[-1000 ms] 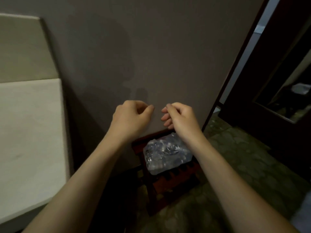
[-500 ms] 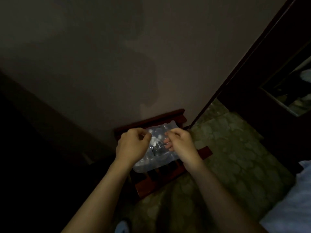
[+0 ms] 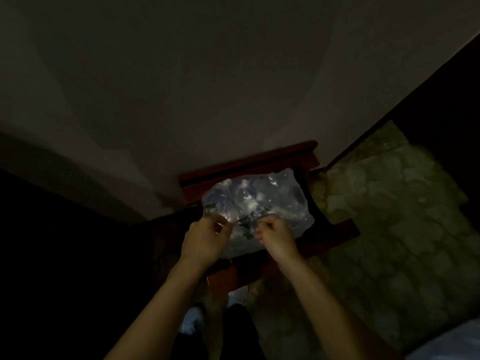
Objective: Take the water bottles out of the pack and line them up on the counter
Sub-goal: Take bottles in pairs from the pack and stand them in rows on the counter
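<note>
Against a plain, dim wall (image 3: 233,74), on a mottled stone-patterned floor (image 3: 389,229), stands a low red wooden stool (image 3: 249,165), its far edge close to the wall. Darkness fills the left side, and a dark door frame (image 3: 415,87) runs up the right.

Both bare forearms reach forward and down from the bottom of the view. Each hand is curled into a loose fist over the near edge of the pack (image 3: 259,198): the left hand (image 3: 205,240) and the right hand (image 3: 276,237) each pinch the clear plastic wrap, grip closed on the film, a torn dark strip stretched between them.

That pack lies on the stool's top, its shrink-wrap glinting over water bottles (image 3: 249,193) packed inside; how many cannot be told.
</note>
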The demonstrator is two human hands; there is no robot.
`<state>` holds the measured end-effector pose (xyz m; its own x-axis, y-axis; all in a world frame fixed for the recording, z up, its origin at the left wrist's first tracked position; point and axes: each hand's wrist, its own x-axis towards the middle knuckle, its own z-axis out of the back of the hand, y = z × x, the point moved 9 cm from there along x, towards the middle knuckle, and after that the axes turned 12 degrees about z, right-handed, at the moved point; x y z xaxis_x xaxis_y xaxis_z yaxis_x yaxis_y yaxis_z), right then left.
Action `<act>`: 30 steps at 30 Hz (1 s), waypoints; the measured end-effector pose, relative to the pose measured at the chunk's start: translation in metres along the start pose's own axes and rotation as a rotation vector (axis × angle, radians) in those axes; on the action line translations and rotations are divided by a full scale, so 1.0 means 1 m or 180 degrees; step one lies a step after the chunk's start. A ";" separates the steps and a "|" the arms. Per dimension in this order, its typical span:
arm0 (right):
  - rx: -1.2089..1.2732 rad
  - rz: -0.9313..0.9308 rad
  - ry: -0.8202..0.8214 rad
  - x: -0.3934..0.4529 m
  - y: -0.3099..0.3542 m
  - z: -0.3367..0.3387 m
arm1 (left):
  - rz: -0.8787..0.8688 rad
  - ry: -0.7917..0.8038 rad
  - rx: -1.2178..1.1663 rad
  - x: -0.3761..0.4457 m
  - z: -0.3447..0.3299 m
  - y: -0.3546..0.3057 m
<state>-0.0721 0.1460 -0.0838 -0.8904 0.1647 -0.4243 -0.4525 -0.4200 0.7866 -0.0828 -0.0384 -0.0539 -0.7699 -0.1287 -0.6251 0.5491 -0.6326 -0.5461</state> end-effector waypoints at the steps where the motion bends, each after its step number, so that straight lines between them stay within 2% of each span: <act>1: -0.0069 -0.0007 0.0087 0.011 -0.009 -0.005 | 0.0034 -0.0034 0.0031 0.007 -0.006 0.002; 6: -0.0276 -0.0021 0.0376 0.049 -0.039 -0.026 | 0.0137 -0.0049 0.0051 0.042 -0.041 0.010; 10: -0.0412 -0.0244 0.0387 0.077 -0.072 -0.036 | 0.0150 0.0061 -0.0013 0.073 -0.070 0.018; 16: -0.0712 -0.0585 0.0171 0.129 -0.110 -0.050 | 0.0042 0.0324 -0.0270 0.104 -0.106 0.026; 21: -0.0250 -0.0850 -0.0328 0.156 -0.121 -0.060 | 0.0042 0.0504 -0.0465 0.114 -0.116 0.022; 24: -0.0330 -0.1073 -0.0372 0.159 -0.132 -0.064 | 0.0050 0.0576 -0.0476 0.117 -0.117 0.016; 30: -0.0421 -0.0925 -0.0609 0.160 -0.133 -0.056 | 0.0269 0.0685 -0.0465 0.123 -0.121 0.020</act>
<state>-0.1517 0.1780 -0.2813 -0.7243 0.4527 -0.5200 -0.6888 -0.4407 0.5756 -0.1276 0.0254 -0.2093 -0.6410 -0.0013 -0.7675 0.6617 -0.5077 -0.5517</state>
